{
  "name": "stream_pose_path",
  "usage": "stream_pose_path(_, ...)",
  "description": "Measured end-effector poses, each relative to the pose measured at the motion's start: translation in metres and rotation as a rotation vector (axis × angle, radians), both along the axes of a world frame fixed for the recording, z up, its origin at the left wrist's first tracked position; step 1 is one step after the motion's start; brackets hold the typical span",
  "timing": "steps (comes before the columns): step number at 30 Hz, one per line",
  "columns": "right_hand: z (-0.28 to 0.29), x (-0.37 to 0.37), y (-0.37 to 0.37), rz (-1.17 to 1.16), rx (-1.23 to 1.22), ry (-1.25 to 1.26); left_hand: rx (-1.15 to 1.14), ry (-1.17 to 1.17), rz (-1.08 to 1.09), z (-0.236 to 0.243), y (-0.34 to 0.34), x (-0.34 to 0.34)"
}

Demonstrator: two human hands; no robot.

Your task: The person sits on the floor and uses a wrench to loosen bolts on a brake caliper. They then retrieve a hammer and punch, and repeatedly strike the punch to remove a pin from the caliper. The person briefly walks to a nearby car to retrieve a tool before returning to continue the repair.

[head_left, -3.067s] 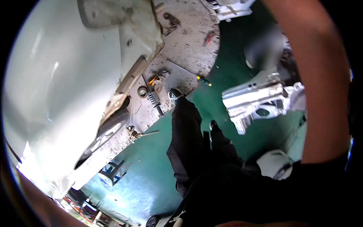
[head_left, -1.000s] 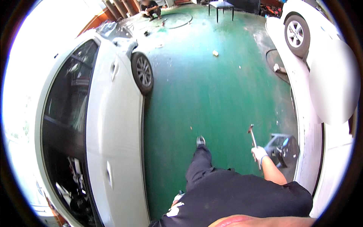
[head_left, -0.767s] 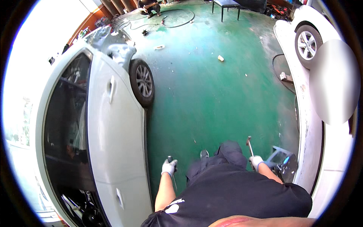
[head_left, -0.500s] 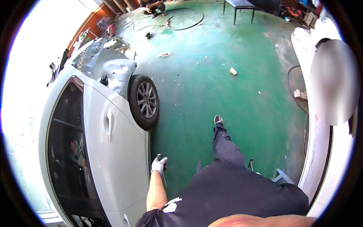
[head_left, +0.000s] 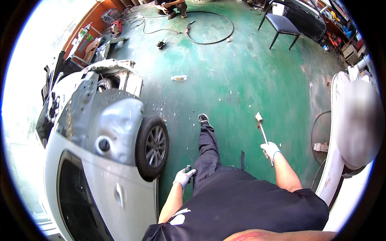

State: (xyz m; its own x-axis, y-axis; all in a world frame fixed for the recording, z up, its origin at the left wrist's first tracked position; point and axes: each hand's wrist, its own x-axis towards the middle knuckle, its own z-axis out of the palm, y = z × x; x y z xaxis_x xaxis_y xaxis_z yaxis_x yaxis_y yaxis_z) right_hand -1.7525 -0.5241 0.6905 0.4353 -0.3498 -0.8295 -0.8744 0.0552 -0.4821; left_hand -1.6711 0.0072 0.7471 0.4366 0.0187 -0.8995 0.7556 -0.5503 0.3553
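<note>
My left hand [head_left: 184, 177], in a white glove, is closed around a screwdriver [head_left: 188, 168]. Only its dark handle end shows clearly; in this frame the shaft is hidden. My right hand [head_left: 271, 150], gloved too, grips the long pale handle of a hammer [head_left: 263, 133] held out over the floor to my right. Its dark head overlaps a crumpled white scrap [head_left: 258, 117] in the picture. To my left stands a silver car [head_left: 136, 197] with a stripped end, its wheel [head_left: 155, 146] and bare inner wheel housing [head_left: 118, 124] exposed.
A black hose [head_left: 232, 30] loops across the green floor [head_left: 241, 80] near a crouching person [head_left: 172, 6]. A dark chair [head_left: 283, 24] stands far right. A white car panel [head_left: 335, 140] lines the right side. Cables and a small packet [head_left: 178, 77] lie ahead.
I have moved forward, so the car's wheel and stripped end are nearer. My right hand with the hammer has swung into view; my left still holds the screwdriver, now beside my leg.
</note>
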Motion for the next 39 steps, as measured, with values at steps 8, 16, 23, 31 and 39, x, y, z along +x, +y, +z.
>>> stream_pose_path(8, 0.009, 0.307, 0.049, 0.103, 0.002, 0.114, -0.158, -0.100, -0.080, -0.042, -0.012, 0.315)
stream_pose_path(16, 0.084, 0.656, 0.067, 0.188, 0.051, -0.040, -0.233, 0.290, -0.235, 0.021, 0.011, 0.568)
stream_pose_path(23, 0.083, 0.971, 0.084, 0.830, 0.016, -0.068, -0.303, 0.353, 0.223, 0.039, 0.008, 0.775)
stream_pose_path(31, 0.051, 1.294, 0.092, 0.993, 0.100, 0.091, -0.499, 0.625, 0.265, 0.065, 0.040, 0.965)
stream_pose_path(39, -0.118, 1.530, 0.144, 0.642, 0.048, 0.130, -0.440, 0.697, -0.501, -0.016, 0.085, 1.275)
